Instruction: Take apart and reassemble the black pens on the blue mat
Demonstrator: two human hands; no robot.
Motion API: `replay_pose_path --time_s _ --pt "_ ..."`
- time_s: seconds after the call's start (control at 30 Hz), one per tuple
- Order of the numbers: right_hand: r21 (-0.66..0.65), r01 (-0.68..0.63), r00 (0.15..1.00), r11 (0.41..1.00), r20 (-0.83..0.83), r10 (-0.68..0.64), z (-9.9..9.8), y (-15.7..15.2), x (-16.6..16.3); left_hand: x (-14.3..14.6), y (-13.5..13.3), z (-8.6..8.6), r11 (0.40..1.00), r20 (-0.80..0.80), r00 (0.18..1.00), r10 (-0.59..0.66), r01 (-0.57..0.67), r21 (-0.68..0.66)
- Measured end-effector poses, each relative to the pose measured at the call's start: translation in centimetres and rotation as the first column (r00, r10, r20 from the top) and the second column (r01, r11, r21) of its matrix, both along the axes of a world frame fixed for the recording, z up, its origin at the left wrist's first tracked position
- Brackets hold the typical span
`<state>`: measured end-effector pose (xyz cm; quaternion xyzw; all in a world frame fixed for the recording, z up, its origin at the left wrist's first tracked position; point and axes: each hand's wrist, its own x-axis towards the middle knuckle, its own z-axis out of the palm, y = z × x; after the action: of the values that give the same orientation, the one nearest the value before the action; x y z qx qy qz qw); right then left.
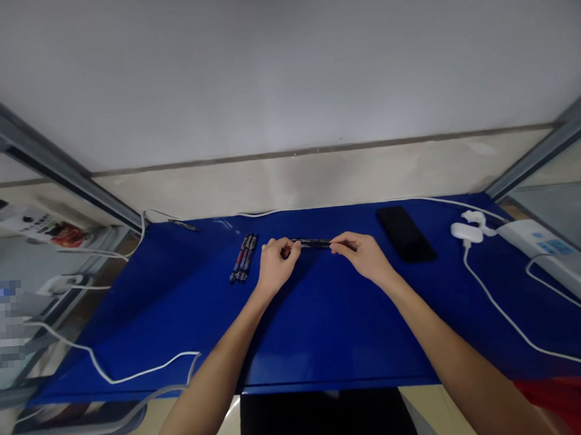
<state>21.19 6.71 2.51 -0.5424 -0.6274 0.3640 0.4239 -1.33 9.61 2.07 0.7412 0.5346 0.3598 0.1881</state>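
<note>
Between my two hands lies a dark pen (314,243), held level over the blue tabletop; a second pen may be alongside it, but I cannot tell. My left hand (277,264) pinches its left end between thumb and fingers. At the other end, my right hand (361,252) grips it the same way. Just left of my left hand, several dark pens (244,256) rest side by side in a slanted row. Another pen (185,224) lies alone by the back left edge of the table.
A black phone (406,234) lies right of my hands. Farther right are a white charger (466,233), its cable and a white power strip (542,238). White cable (147,372) crosses the front left of the blue table (327,333). A bottle (39,223) is at the far left.
</note>
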Motion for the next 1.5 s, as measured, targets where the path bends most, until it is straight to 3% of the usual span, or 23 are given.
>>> replay_pose_path --time_s 0.33,0.53,0.8,1.03,1.33,1.5 --pt "0.009 0.007 0.998 1.0 0.063 -0.007 0.2 -0.3 -0.4 0.0 0.2 -0.5 1.0 0.006 1.0 0.01 -0.01 -0.013" --pt "0.023 0.034 0.999 0.999 -0.01 -0.034 0.0 -0.1 -0.3 -0.1 0.3 -0.5 0.999 0.016 1.0 0.017 -0.016 -0.033" --pt "0.007 0.021 0.997 1.0 0.075 -0.021 0.6 -0.5 -0.7 0.0 0.4 -0.8 0.999 0.024 0.999 0.024 -0.023 -0.049" --pt "0.042 0.037 0.999 0.998 0.007 -0.037 0.3 -0.1 -0.5 -0.3 0.6 -1.1 0.998 0.037 0.999 0.037 -0.035 -0.057" --pt "0.019 0.059 0.997 0.998 0.045 -0.06 0.6 -0.4 -0.6 0.1 0.1 -0.9 0.997 0.044 0.999 0.005 -0.002 -0.076" --pt "0.017 0.055 0.998 0.998 -0.042 -0.054 0.1 0.1 -0.4 0.0 0.1 -0.8 0.996 0.072 0.997 0.011 -0.005 -0.087"
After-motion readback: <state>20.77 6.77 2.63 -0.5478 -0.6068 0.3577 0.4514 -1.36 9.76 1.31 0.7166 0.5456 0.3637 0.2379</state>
